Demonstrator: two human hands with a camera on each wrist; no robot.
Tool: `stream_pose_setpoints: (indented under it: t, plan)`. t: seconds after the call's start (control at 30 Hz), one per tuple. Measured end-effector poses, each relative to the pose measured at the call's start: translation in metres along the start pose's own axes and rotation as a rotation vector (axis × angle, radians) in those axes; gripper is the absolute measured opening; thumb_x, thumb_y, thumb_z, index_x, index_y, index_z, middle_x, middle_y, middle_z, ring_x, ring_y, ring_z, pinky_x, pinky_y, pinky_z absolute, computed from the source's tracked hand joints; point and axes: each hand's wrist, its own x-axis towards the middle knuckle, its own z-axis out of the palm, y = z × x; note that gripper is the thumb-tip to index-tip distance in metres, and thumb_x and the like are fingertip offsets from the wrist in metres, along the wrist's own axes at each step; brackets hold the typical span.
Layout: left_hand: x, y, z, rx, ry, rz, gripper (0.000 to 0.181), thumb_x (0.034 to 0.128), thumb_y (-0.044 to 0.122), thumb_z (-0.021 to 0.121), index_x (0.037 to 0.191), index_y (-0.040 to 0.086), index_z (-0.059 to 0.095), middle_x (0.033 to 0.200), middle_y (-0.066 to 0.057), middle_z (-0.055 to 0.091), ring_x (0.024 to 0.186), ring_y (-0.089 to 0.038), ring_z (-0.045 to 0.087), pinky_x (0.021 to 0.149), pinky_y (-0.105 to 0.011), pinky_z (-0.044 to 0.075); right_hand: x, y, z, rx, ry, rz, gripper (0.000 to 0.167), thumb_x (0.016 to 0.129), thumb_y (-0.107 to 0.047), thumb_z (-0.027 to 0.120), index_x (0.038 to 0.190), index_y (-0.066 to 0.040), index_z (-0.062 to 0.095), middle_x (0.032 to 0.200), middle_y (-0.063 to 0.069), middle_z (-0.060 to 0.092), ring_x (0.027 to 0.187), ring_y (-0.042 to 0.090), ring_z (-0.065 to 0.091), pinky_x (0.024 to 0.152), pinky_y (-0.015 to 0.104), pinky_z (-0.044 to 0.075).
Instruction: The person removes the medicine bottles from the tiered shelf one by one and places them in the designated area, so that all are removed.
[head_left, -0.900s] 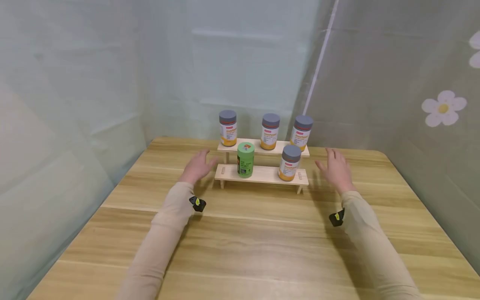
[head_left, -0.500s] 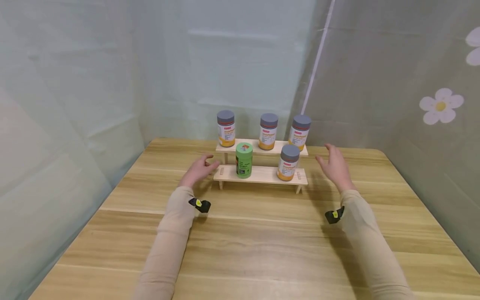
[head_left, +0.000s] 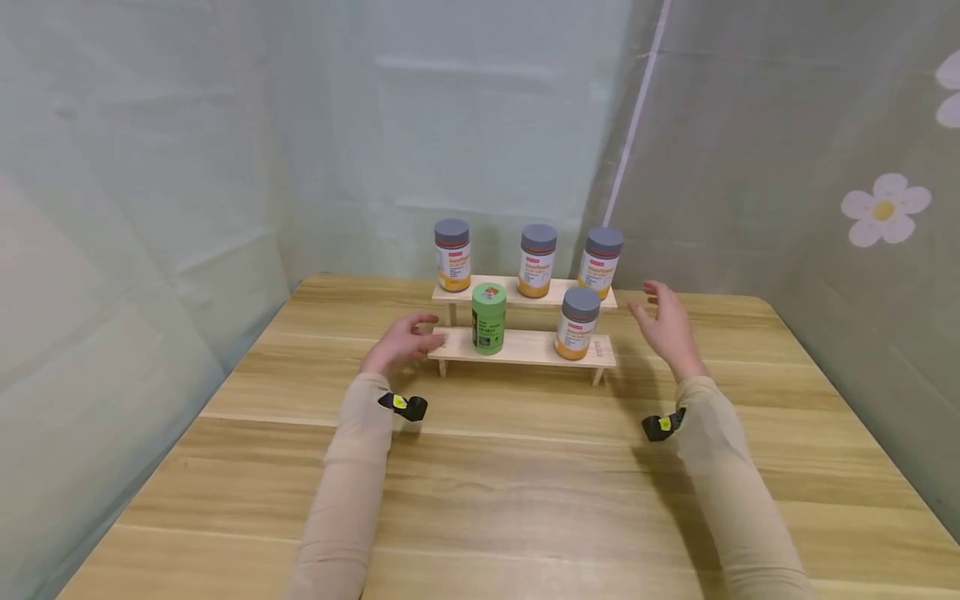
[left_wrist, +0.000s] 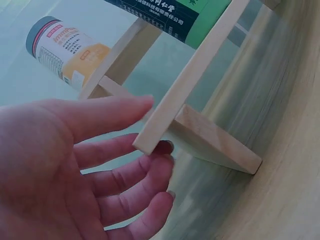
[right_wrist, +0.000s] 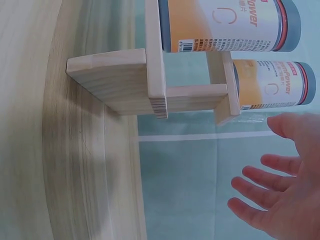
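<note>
A two-tier wooden shelf (head_left: 517,347) stands on the table. At its lower left end is my left hand (head_left: 401,342), with the thumb on one side of the board's end and loosely bent fingers on the other, partly behind it in the left wrist view; contact is unclear. My right hand (head_left: 666,329) is raised off the shelf's right side, fingers spread and holding nothing. The lower tier bears a green jar (head_left: 489,321) and a grey-lidded supplement bottle (head_left: 577,325). Along the upper tier stand three matching bottles, at left (head_left: 453,257), middle (head_left: 537,262) and right (head_left: 600,258).
The wood-grain table (head_left: 510,492) extends in front of the shelf and to both sides. Pale cloth (head_left: 465,125) hangs behind and at the left, and a grey flowered curtain (head_left: 765,167) at the right. Each sleeve carries a small black wrist camera.
My left hand has moved right to the shelf's left end, its fingers bending more. The right hand has shifted slightly and stays apart from the shelf. The bottles keep their places.
</note>
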Motion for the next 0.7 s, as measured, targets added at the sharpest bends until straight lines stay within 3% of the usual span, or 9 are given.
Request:
stream_pose_setpoints:
  t: [0.13,0.33,0.7]
  plan:
    - [0.002,-0.001,0.003,0.004,0.010,0.005,0.056,0.0935,0.027,0.064,0.142,0.010,0.043,0.118,-0.017,0.056,0.094,-0.020,0.057,0.088,-0.035,0.052,0.001,0.001,0.001,0.010,0.002,0.002,0.055,0.102,-0.026,0.047,0.145,0.005,0.032,0.146,0.029,0.039,0.132,0.046,0.040,0.110,0.058,0.035]
    - [0.007,-0.003,0.006,-0.054,0.013,0.016,0.053,0.0933,0.025,0.065,0.140,0.008,0.046,0.104,-0.008,0.053,0.082,-0.013,0.054,0.070,-0.024,0.051,0.004,-0.001,0.003,0.052,0.012,0.003,0.053,0.102,-0.022,0.049,0.144,0.005,0.033,0.145,0.029,0.040,0.132,0.046,0.041,0.110,0.058,0.035]
    - [0.006,-0.005,0.006,-0.201,-0.006,-0.025,0.052,0.0944,0.018,0.063,0.141,0.007,0.043,0.114,-0.012,0.046,0.074,-0.011,0.053,0.063,-0.018,0.053,0.019,-0.005,0.010,0.250,0.031,0.016,0.053,0.100,-0.023,0.052,0.145,0.000,0.034,0.144,0.025,0.043,0.134,0.041,0.042,0.113,0.053,0.034]
